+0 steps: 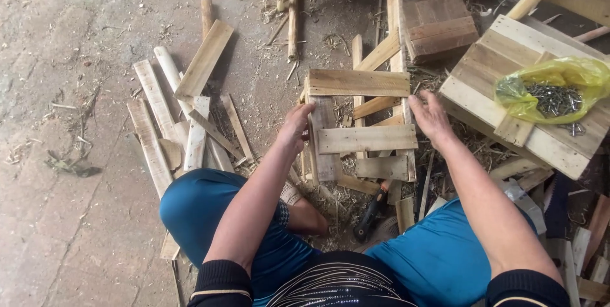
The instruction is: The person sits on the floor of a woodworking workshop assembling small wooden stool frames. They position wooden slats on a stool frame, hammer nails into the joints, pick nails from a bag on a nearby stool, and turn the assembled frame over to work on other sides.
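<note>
Because the left hand (294,128) and right hand (429,115) only clasp opposite sides of the slatted wooden frame (360,130), loose slats could shift or splinters prick.

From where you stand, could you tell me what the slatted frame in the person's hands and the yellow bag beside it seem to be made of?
The slatted frame, held by the left hand and right hand, looks like rough, unpainted wood: pale boards with visible grain and saw-cut ends. The yellow bag seems thin, glossy plastic film, crinkled and translucent; the small grey pieces inside look like metal, probably nails.
</note>
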